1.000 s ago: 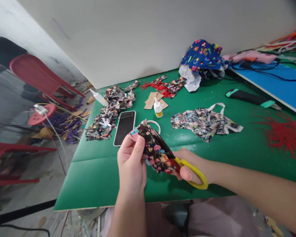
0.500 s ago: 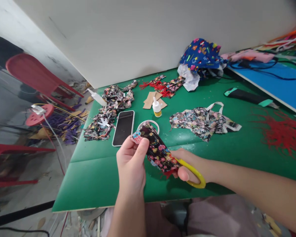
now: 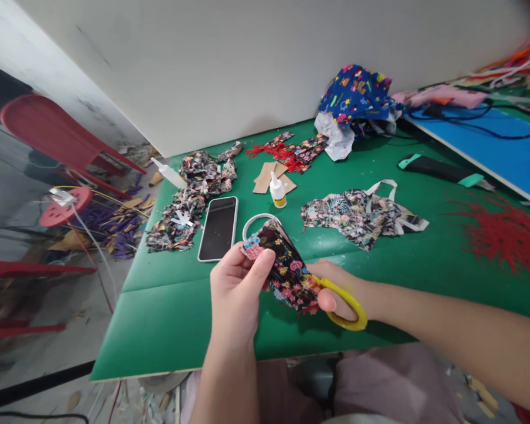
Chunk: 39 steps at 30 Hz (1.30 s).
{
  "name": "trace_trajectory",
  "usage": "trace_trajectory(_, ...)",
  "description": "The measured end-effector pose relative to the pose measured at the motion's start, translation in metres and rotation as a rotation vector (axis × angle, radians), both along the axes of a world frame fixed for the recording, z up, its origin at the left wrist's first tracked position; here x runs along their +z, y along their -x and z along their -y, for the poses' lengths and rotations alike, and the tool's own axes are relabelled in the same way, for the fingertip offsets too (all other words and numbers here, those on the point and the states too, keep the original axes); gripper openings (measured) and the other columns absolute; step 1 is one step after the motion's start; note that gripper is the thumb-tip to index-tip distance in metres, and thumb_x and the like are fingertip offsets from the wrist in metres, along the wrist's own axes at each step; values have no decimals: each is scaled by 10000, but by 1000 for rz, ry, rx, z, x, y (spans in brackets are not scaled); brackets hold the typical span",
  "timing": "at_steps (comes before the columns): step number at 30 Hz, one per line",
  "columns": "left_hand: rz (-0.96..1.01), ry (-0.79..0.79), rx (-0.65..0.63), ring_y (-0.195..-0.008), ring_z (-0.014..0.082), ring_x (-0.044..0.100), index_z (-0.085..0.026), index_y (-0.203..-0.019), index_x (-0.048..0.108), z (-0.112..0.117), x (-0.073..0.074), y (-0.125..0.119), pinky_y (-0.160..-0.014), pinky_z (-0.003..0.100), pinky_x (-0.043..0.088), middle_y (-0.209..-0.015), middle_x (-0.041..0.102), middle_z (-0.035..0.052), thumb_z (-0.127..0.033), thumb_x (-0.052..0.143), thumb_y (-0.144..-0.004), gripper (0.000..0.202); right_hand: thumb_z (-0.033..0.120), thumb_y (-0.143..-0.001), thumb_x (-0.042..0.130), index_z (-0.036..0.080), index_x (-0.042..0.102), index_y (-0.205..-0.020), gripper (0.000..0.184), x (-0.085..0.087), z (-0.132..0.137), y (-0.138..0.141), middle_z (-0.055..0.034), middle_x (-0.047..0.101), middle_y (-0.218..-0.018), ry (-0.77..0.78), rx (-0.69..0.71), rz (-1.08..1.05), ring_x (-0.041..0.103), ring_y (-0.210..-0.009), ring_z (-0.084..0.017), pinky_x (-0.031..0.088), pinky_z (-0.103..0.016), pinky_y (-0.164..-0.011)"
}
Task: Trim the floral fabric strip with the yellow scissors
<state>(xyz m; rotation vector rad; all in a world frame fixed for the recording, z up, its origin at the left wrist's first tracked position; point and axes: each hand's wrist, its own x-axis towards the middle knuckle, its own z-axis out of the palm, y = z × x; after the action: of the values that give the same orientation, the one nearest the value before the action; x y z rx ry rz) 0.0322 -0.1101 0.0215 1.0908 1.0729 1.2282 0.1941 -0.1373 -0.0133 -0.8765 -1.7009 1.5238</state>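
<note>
My left hand point(image 3: 236, 291) pinches the upper end of a dark floral fabric piece point(image 3: 287, 268) between thumb and fingers, above the front of the green table point(image 3: 181, 312). My right hand point(image 3: 335, 288) grips yellow-handled scissors point(image 3: 344, 306) whose blades are hidden under the fabric. A phone point(image 3: 218, 228) lies face up just beyond my left hand, with a white ring point(image 3: 251, 222) beside it.
Floral scraps point(image 3: 189, 200) pile at the left, a glue bottle point(image 3: 277, 191) stands on cardboard pieces, patterned cloth with white straps point(image 3: 362, 213) lies right of centre. Blue fabric point(image 3: 355, 94), a black and teal tool point(image 3: 441, 171) and red threads point(image 3: 503, 232) sit further right. Red chairs point(image 3: 48, 129) stand left.
The fabric piece has tilted lower and flatter between my hands, and the scissors have shifted slightly up and left along it. The view has drifted a little.
</note>
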Motion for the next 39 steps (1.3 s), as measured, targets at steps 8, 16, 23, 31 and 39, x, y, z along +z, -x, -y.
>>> trace_trajectory(8, -30, 18, 0, -459, 48, 450, -170, -679, 649, 0, 1, 1, -394, 132, 357, -563, 555, -33, -330, 743, -687, 187, 785, -749, 277, 167, 452, -681, 646, -7, 1, -2, 20, 498, -587, -63, -17, -13, 431, -536, -97, 321, -207, -488)
trace_trajectory(16, -52, 16, -34, -474, 42, 455, -180, -696, 654, 0, 2, 2, -419, 125, 373, -559, 554, -40, -323, 730, -709, 162, 803, -743, 241, 165, 448, -637, 679, -4, 3, 0, 20, 471, -529, -20, -37, 17, 390, -490, -84, 314, -203, -460)
trace_trajectory(23, -76, 23, -27, -457, 55, 454, -158, -694, 659, 0, 2, 2, -388, 138, 358, -554, 565, -25, -327, 738, -694, 186, 811, -743, 214, 173, 421, -597, 687, 2, 3, 1, 26, 432, -509, -12, -47, 61, 351, -483, -80, 298, -208, -454)
trace_trajectory(31, -68, 36, -22, -435, 59, 446, -159, -681, 659, -1, 2, 2, -366, 141, 350, -532, 555, -25, -322, 748, -677, 185, 822, -732, 204, 175, 406, -576, 696, 1, 3, 1, 26, 415, -493, -11, -58, 77, 339, -472, -77, 286, -207, -443)
trace_trajectory(39, -68, 40, -40, -448, 57, 453, -161, -701, 661, 0, 2, 3, -375, 137, 360, -553, 564, -23, -319, 740, -688, 177, 810, -743, 222, 173, 414, -574, 687, 1, 4, 2, 22, 449, -484, -12, -67, 67, 370, -459, -78, 297, -205, -441)
